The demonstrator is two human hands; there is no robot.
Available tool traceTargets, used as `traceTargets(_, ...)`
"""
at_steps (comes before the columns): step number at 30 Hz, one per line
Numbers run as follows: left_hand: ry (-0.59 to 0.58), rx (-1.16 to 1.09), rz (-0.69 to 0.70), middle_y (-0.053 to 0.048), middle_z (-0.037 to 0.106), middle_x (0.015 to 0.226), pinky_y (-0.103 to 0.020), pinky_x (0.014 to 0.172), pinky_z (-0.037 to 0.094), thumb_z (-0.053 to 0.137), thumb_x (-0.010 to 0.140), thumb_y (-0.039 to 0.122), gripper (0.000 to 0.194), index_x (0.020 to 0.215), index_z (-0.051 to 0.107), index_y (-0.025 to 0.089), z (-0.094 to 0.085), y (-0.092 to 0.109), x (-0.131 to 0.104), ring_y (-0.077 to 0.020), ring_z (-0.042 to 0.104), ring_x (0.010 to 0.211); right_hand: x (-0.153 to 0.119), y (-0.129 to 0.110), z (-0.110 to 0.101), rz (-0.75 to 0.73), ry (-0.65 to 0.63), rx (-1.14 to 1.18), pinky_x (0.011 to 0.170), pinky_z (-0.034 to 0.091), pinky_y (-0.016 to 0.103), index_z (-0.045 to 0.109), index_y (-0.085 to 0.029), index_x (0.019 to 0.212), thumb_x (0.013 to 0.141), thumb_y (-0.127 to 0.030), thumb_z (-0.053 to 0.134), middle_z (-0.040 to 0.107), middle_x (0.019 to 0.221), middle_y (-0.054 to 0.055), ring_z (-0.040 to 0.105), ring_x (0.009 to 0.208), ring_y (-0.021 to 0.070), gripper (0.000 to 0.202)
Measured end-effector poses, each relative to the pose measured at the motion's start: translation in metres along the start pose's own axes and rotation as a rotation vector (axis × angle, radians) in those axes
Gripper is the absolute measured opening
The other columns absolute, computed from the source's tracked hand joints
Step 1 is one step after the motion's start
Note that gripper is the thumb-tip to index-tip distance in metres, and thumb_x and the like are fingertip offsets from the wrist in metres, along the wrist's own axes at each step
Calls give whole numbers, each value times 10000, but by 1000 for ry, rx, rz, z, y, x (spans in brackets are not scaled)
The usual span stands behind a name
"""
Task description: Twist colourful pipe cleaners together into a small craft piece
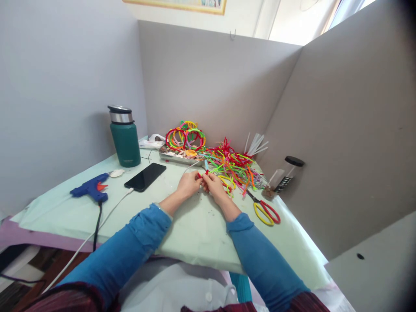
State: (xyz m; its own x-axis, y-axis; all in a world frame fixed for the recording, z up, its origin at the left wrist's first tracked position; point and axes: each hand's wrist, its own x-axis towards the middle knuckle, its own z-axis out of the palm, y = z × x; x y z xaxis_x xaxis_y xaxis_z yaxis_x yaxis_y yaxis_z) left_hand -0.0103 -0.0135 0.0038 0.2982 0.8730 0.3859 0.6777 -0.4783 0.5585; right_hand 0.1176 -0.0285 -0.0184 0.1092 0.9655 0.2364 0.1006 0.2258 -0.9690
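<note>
Over the middle of the table, my left hand point(189, 184) and my right hand point(213, 186) meet fingertip to fingertip. Both are closed in a pinch on a small red pipe cleaner piece point(206, 172), part of which the fingers hide. A pale blue stick-like bit shows just above it. Beyond my right hand spreads a tangled heap of coloured pipe cleaners point(232, 158). Behind my hands a metal tray point(177, 158) holds small bits, and rings of coloured pipe cleaner point(186, 138) stand on it.
Scissors point(264, 211) with red and yellow handles lie right of my hands. To the left are a blue glue gun point(92, 187), a phone point(145, 177) with a white cable, and a green bottle point(125, 141). A clear black-lidded container point(283, 177) leans at the right edge. Grey partitions surround the table.
</note>
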Motion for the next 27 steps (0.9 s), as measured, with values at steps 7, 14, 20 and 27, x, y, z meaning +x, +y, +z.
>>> traceTargets(7,-9,7,1,-44,685,780,-232,645,411,499,778,310,202,794,641,167,1,-1,1,-143,588,687,0,-1,0,13,12,12,389,325,200,495,-180,683,726,-489,549,501,508,-39,429,411,75,317)
traceTargets(14,-16,33,-5,-45,683,774,-232,656,416,499,781,316,207,805,642,167,0,0,1,-145,590,701,0,-2,1,4,19,16,396,330,202,486,-183,668,720,-481,556,500,520,-42,430,420,73,311)
traceTargets(20,-27,35,0,-49,684,792,-230,667,416,500,780,314,209,814,641,164,0,0,1,-144,591,713,0,0,1,5,24,5,388,322,201,483,-183,665,718,-491,559,505,527,-39,427,415,70,322)
traceTargets(27,-22,40,-3,-51,685,790,-234,670,419,503,781,321,218,811,648,161,0,0,0,-149,595,717,1,1,1,1,19,8,387,326,197,488,-184,668,724,-479,557,492,513,-43,422,413,70,308)
